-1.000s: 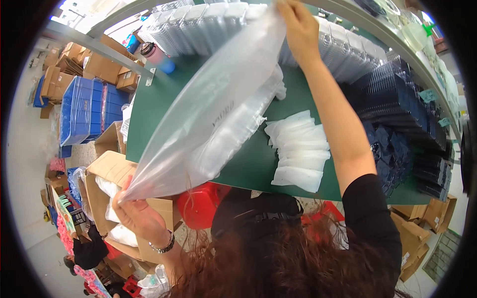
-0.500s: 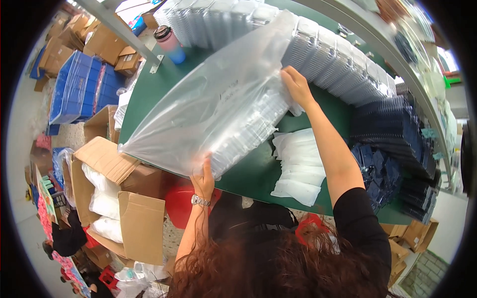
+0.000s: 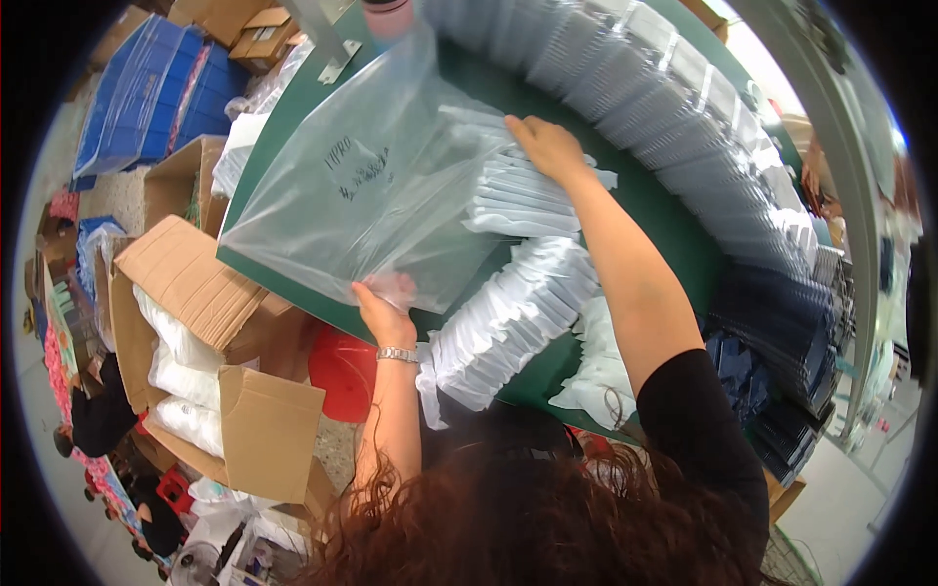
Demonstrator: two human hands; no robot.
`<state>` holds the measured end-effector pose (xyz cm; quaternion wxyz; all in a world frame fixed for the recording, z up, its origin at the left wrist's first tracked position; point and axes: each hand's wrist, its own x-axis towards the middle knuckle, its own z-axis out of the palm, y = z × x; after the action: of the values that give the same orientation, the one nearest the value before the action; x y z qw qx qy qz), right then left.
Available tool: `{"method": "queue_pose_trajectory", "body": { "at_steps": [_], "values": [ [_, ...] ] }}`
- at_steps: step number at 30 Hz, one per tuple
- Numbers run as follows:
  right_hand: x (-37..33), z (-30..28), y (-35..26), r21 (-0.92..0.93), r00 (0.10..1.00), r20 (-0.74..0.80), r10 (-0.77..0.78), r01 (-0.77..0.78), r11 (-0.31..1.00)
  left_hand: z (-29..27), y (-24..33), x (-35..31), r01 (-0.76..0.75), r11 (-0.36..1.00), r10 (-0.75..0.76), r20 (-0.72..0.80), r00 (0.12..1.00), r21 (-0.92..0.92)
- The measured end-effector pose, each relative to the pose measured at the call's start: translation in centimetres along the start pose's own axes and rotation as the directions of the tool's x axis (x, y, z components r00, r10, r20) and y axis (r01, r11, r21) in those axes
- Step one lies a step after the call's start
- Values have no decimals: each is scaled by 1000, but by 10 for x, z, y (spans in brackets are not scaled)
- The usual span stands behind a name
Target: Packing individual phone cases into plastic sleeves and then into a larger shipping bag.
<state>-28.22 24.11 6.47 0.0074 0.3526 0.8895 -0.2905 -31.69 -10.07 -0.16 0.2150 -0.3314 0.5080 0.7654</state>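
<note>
A large clear plastic bag (image 3: 313, 200) with dark handwriting lies over the left part of the green table. My left hand (image 3: 386, 311), a metal watch on its wrist, grips the bag's near edge, its fingers seen through the film. At the far right side of the bag, my right hand (image 3: 549, 151) is closed on its edge, just above a stack of white wrapped packets (image 3: 523, 195). Part of that stack shows through the film. Nearer me, a slanting row of white packets (image 3: 513, 317) lies uncovered. More white packets (image 3: 596, 366) are beside my right forearm.
Long rows of clear plastic trays (image 3: 625, 98) line the table's far side. Dark blue trays (image 3: 772, 313) are stacked at the right. An open cardboard box (image 3: 264, 430) with white bags stands left of the table, near a red stool (image 3: 342, 371). A metal post (image 3: 327, 44) rises at the far left.
The bag has come off the near row of packets and lies further left, flatter. My right hand has come down beside the far stack. The view has shifted too.
</note>
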Motion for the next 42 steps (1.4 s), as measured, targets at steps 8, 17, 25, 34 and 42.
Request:
{"method": "queue_pose_trajectory", "body": {
  "at_steps": [8,17,25,34,42],
  "values": [
    [-15,-37,22,175,937,-293,-189,247,953,-82,35,-17,-298,720,59,373,926,626],
    [-210,3,88,704,949,-190,251,-46,709,-67,66,-31,-784,191,-470,756,456,591],
    [-195,89,57,878,850,-362,383,172,447,-21,37,-70,-681,295,-577,693,431,670],
    [-206,66,30,681,833,-397,384,-13,732,-31,-14,-132,-717,367,-452,787,419,593],
    [-233,53,22,-63,902,-419,103,-141,988,-72,-43,-146,36,435,-795,365,484,900]
  ]
}}
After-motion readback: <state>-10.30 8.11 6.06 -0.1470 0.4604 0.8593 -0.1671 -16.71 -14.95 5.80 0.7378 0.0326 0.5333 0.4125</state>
